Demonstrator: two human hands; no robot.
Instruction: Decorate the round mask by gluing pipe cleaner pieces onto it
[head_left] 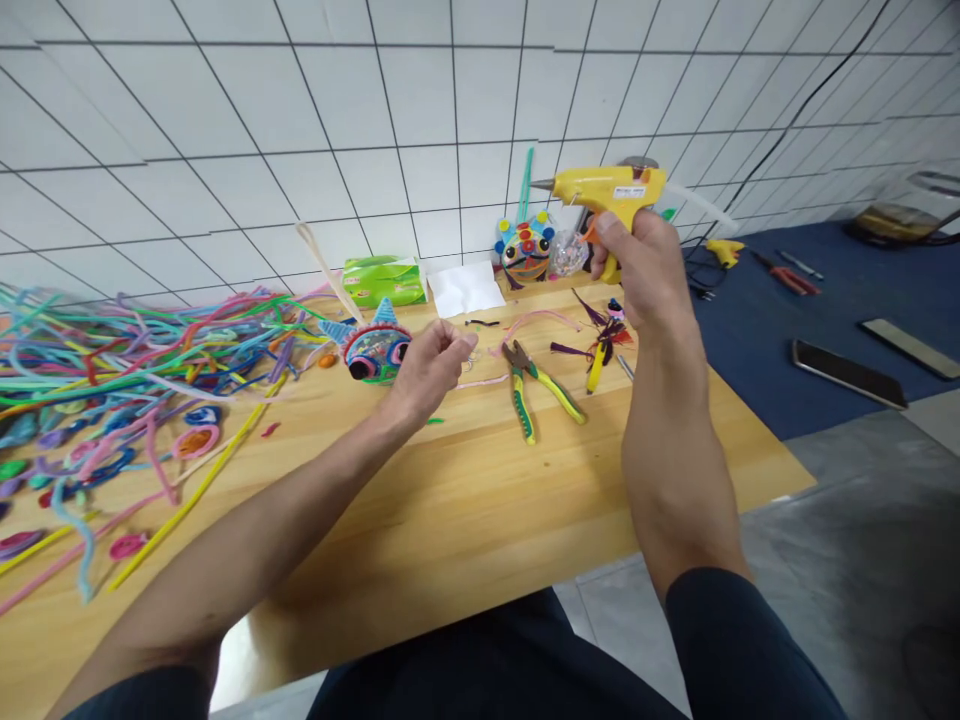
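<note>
My right hand is wrapped round the grip of a yellow hot glue gun. The gun is raised over the table's back, nozzle pointing left, with a clear glue stick out of its rear. Closed in a pinch, my left hand hovers over the table; whatever its fingers hold is hidden or too small to name. Just left of it, partly covered, is a pipe-cleaner animal face with blue ears and pink-ringed black eyes. Green-and-yellow pliers lie with handles spread between my hands.
Pipe cleaners heap at the left. Along the tiled wall are a green tissue pack, white paper and a colourful finished-looking face. Tassels lie near my right forearm. A phone and red-handled pliers rest on blue cloth.
</note>
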